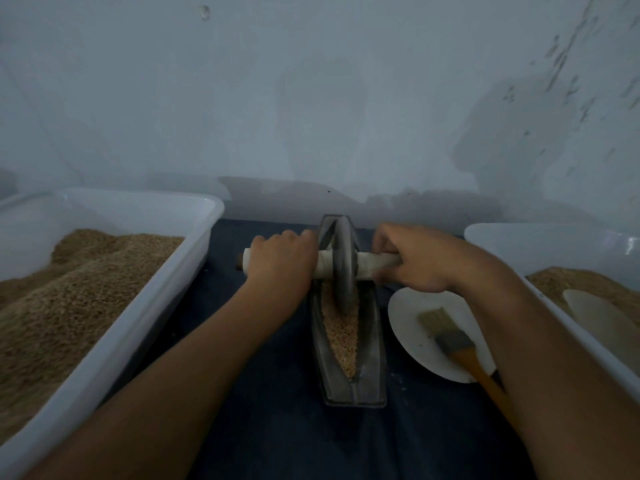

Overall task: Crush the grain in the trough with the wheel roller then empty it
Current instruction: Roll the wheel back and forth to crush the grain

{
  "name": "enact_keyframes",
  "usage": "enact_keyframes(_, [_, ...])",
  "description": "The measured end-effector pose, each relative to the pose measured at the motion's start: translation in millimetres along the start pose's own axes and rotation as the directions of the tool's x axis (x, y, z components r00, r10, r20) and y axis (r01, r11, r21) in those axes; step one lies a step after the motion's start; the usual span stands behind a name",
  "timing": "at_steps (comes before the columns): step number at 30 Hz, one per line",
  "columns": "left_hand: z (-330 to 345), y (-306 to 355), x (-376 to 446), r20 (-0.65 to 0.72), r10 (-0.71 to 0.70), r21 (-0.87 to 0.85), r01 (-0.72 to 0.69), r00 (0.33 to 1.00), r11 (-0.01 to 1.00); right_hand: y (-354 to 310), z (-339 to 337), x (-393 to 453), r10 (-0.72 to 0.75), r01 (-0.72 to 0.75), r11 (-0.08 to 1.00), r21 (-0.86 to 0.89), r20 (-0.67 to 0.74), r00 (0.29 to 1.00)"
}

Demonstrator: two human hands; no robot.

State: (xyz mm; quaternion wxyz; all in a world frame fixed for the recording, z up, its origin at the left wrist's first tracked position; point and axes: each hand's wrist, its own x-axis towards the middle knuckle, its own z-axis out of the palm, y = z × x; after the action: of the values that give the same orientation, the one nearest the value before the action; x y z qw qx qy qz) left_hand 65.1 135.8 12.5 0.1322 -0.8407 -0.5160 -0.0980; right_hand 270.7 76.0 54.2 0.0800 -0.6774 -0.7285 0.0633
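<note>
- Head view: near you, the trough (349, 389) holds uncrushed grain (341, 336) at its near end.
- Farther, the wheel roller (344, 268) sits mid-trough; left hand (282, 259) and right hand (412, 263) each wrap its axle.
- You're crushing; next, I judge, roll nearward, pressing evenly.

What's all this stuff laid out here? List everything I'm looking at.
trough: one, dark grey, centre of the cloth
grain: tan, lying in the trough
wheel roller: one, grey disc on a pale handle, standing in the trough's far half
left tub: one, white, heaped with brown grain
right tub: one, white, holding brown grain and a pale scoop
plate: one, white, right of the trough
brush: one, orange handle, on the plate
cloth: dark blue, underneath
left hand: grips the handle
right hand: grips the handle
</note>
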Motion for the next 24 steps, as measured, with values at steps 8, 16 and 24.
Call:
enact_keyframes(8, [-25.6, 3.8, -38.9, 0.179, 0.004, -0.018, -0.001, 0.984, 1.0, -30.5, -22.3, -29.0, 0.009, 0.027, 0.98, -0.197, 0.182, 0.983])
enact_keyframes(16, [-31.7, 1.0, -39.4, 0.237, 0.059, -0.017, -0.057, 0.97, 0.998, -35.4, -28.7, -33.4, 0.0, 0.056, 0.97, -0.235, 0.232, 0.973])
enact_keyframes(24, [-8.7, -4.6, -8.8, 0.201, -0.016, -0.111, 0.038, 0.98, 0.993, -6.9, -10.5, -7.2, -0.012, 0.011, 1.0, 0.018, 0.042, 0.999])
